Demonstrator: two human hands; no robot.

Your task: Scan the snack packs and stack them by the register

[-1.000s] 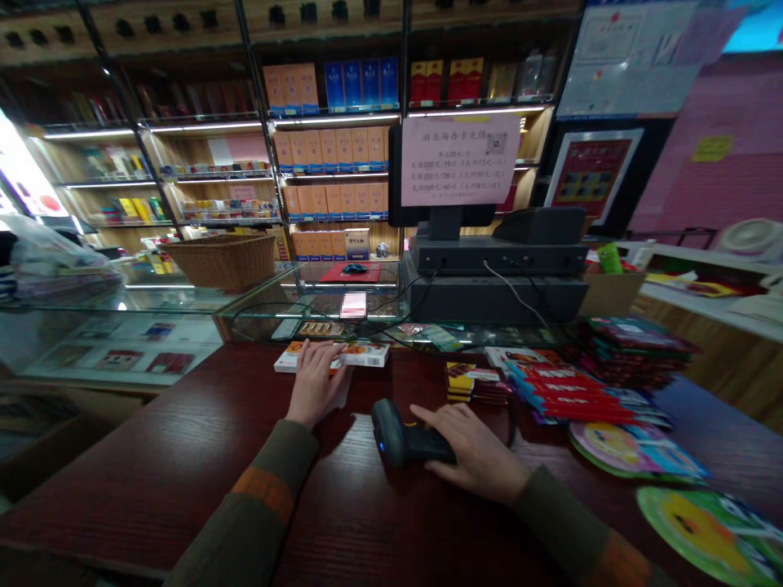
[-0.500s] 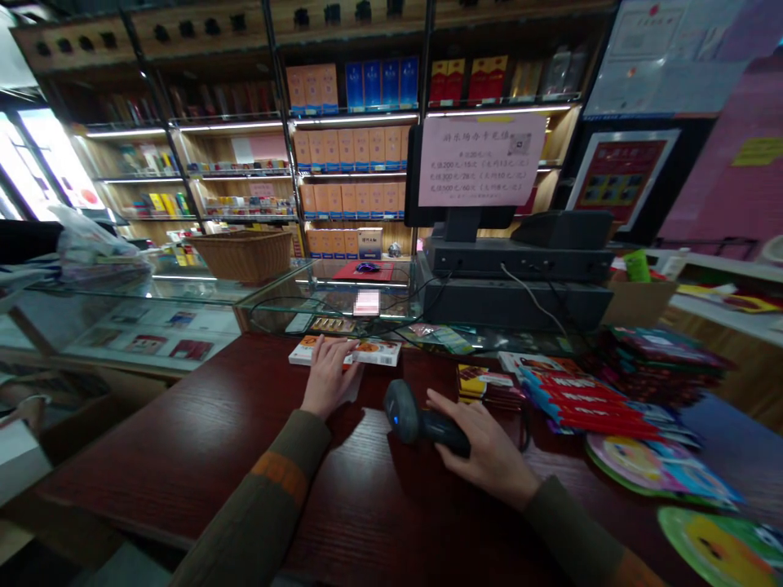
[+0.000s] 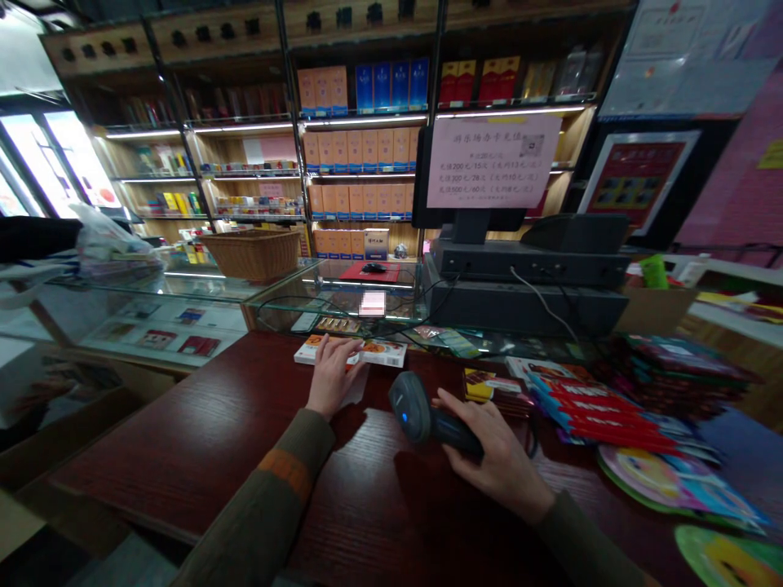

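Note:
My right hand [image 3: 495, 461] is wrapped round the handle of a dark barcode scanner [image 3: 414, 408], whose head points left and shows a small blue light. My left hand [image 3: 333, 377] rests on a flat white box with food pictures [image 3: 387, 352] near the table's far edge, its fingers stretched out and spread. The hand covers the middle of the box, so I cannot tell whether it is one box or two. Just beyond the right hand lie yellow-and-brown chocolate packs [image 3: 483, 385].
Red and blue packets [image 3: 590, 408] lie fanned on the right, beside round colourful packs [image 3: 648, 473] and a dark stack of packets [image 3: 679, 367]. Beyond the wooden table [image 3: 201, 440] stand a glass counter [image 3: 287, 297], a wicker basket [image 3: 254, 254] and a register with a monitor [image 3: 526, 265].
The whole view has shifted slightly, so things appear a little further right. My right hand and the scanner have moved slightly nearer me. My left hand stays on the box.

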